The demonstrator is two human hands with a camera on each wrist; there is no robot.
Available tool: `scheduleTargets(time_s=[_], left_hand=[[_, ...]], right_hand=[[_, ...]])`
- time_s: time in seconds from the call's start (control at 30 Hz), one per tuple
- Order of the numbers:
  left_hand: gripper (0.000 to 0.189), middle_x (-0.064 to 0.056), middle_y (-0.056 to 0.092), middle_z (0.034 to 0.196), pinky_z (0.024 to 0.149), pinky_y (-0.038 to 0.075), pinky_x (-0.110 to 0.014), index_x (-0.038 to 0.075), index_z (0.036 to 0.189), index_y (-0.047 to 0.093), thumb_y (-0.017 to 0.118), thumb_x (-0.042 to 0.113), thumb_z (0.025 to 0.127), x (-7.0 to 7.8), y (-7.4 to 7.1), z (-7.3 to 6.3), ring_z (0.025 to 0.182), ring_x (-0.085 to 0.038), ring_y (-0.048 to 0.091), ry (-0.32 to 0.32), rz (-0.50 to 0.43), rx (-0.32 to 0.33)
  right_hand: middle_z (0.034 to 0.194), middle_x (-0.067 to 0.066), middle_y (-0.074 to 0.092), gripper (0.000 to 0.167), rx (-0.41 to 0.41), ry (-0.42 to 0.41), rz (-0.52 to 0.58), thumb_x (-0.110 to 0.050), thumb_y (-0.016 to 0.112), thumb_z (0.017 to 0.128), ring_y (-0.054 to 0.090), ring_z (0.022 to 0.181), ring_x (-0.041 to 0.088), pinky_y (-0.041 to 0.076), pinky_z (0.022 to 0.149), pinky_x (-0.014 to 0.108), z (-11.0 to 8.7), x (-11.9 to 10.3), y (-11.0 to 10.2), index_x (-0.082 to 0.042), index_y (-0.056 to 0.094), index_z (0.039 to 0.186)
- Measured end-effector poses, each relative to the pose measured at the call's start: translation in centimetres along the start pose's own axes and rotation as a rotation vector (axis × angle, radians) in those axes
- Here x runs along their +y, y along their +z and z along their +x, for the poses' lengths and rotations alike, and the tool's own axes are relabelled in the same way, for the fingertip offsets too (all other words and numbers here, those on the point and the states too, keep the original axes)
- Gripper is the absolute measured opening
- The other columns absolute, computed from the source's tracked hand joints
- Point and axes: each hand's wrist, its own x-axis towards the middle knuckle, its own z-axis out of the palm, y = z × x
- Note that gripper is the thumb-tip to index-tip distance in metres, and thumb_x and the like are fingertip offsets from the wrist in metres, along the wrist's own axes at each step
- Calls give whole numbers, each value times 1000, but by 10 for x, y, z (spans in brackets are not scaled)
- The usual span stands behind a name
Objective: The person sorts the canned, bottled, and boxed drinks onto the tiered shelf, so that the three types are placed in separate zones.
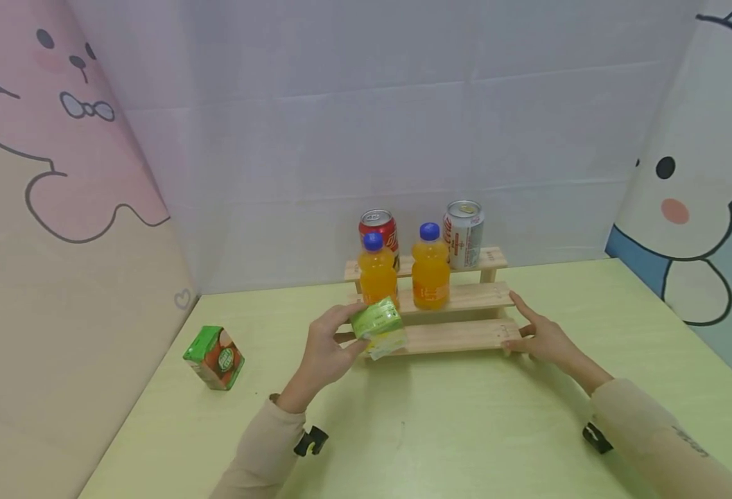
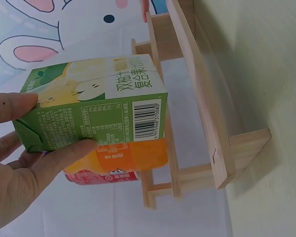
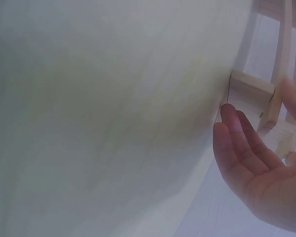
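Note:
In my left hand I grip a green juice carton, thumb on one side and fingers on the other. The carton is tilted, over the left end of the lowest plank of a three-step wooden rack. Its barcode side and a fruit picture show in the left wrist view. My right hand holds the rack's right end, thumb at the lowest plank and a finger reaching to the middle one. Two orange juice bottles with blue caps stand on the middle plank, the left one partly covered by the carton.
On the top plank stand a red can and a silver can. A green and brown juice carton stands on the pale table at the left. Behind the rack hangs a white cloth wall.

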Motion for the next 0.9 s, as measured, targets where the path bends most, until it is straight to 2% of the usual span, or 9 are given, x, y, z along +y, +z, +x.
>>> scheduleTargets(time_s=[0.33, 0.57, 0.8, 0.9], left_hand=[[41, -28, 56, 98, 66, 54, -39, -16, 108, 55, 64, -22, 68, -3, 11, 9, 87, -39, 58, 43, -74, -49], [42, -29, 56, 99, 68, 53, -27, -16, 109, 55, 63, -22, 68, -5, 20, 15, 88, -39, 58, 49, -87, -63], [42, -30, 57, 100, 68, 54, -30, -17, 107, 55, 62, -24, 67, -7, 29, 19, 87, -40, 58, 96, -99, -59], [41, -30, 57, 101, 67, 54, -30, -17, 107, 56, 63, -23, 67, -8, 32, 20, 87, -39, 57, 97, -88, -59]], right_hand=[[108, 38, 52, 97, -8, 9, 7, -23, 69, 81, 60, 76, 24, 49, 55, 34, 0, 0, 0, -15, -3, 146], [107, 38, 53, 97, -5, -4, 14, -21, 69, 81, 60, 77, 25, 49, 55, 35, -1, -1, 0, -15, -2, 146], [106, 38, 53, 97, -1, -11, 27, -21, 69, 81, 60, 74, 24, 49, 55, 36, -1, 0, 0, -15, -2, 147], [107, 38, 53, 97, 1, -11, 26, -22, 69, 81, 60, 74, 23, 49, 55, 35, -1, 0, 0, -15, -2, 147]])
